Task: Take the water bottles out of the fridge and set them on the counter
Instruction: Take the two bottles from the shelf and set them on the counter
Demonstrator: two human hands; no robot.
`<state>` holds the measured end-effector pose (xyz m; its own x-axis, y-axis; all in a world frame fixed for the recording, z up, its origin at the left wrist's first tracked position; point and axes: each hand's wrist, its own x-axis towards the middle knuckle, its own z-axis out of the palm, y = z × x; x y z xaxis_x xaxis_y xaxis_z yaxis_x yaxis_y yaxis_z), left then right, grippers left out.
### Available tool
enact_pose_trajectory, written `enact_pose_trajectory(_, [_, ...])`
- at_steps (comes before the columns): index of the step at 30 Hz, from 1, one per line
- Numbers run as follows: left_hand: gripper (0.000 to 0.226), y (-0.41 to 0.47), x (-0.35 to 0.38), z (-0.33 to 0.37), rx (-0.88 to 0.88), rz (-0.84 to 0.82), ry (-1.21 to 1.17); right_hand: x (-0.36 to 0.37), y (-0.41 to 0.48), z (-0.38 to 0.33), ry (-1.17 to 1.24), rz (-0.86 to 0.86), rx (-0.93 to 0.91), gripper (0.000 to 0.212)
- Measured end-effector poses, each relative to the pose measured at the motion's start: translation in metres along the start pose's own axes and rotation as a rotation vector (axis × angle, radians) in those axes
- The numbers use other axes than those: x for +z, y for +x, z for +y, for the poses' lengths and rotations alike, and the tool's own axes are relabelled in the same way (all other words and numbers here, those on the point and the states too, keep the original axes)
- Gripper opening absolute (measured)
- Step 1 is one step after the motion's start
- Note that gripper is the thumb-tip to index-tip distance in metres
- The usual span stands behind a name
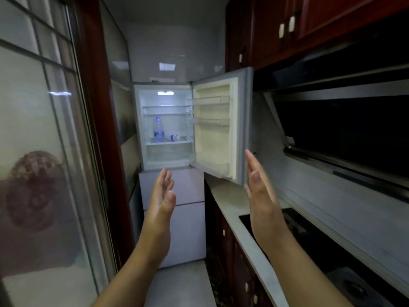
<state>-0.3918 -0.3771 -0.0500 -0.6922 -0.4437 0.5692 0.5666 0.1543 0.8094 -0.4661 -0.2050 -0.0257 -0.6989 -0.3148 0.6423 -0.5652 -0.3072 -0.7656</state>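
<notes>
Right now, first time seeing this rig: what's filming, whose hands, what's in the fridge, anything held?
No machine here: one camera worn on a person's head looks forward and down, so there is a single picture. The two bare arms are that person's. The left hand and right hand are open, fingers straight, holding nothing, raised in front of the fridge. Its upper door is swung open to the right. On one shelf inside, a tall water bottle stands upright and a small bottle lies on its side beside it. The counter runs along the right, with a black cooktop set into it.
</notes>
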Motion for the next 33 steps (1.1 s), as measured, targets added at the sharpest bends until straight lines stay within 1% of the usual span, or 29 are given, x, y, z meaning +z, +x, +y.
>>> enact_pose_trajectory(3, [0.094, 0.028, -0.022, -0.015, 0.006, 0.008, 0.016, 0.025, 0.028, 0.025, 0.024, -0.019, 0.015, 0.069])
enact_pose_trajectory(7, [0.093, 0.067, -0.041, -0.043, 0.010, 0.039, 0.046, 0.045, 0.068, 0.062, 0.048, -0.047, 0.031, 0.068])
enact_pose_trajectory(12, [0.094, 0.117, -0.049, -0.087, 0.010, 0.073, 0.094, 0.053, 0.123, 0.118, 0.059, -0.074, 0.019, 0.065])
enact_pose_trajectory(15, [0.095, 0.155, -0.046, -0.114, 0.030, 0.079, 0.135, 0.050, 0.159, 0.149, 0.075, -0.104, 0.046, 0.056])
enact_pose_trajectory(18, [0.094, 0.196, -0.037, -0.136, 0.047, 0.095, 0.156, 0.045, 0.203, 0.178, 0.127, -0.152, 0.050, 0.053])
enact_pose_trajectory(23, [0.096, 0.260, -0.024, -0.171, 0.044, 0.112, 0.190, 0.040, 0.278, 0.228, 0.211, -0.172, 0.044, 0.062])
enact_pose_trajectory(27, [0.109, 0.301, -0.021, -0.198, 0.027, 0.155, 0.189, 0.042, 0.321, 0.272, 0.259, -0.180, 0.074, 0.064])
enact_pose_trajectory(31, [0.105, 0.347, -0.027, -0.231, 0.029, 0.178, 0.202, 0.053, 0.360, 0.313, 0.258, -0.183, 0.073, 0.066])
enact_pose_trajectory(33, [0.098, 0.373, -0.036, -0.248, 0.029, 0.178, 0.186, 0.061, 0.381, 0.330, 0.260, -0.183, 0.064, 0.067])
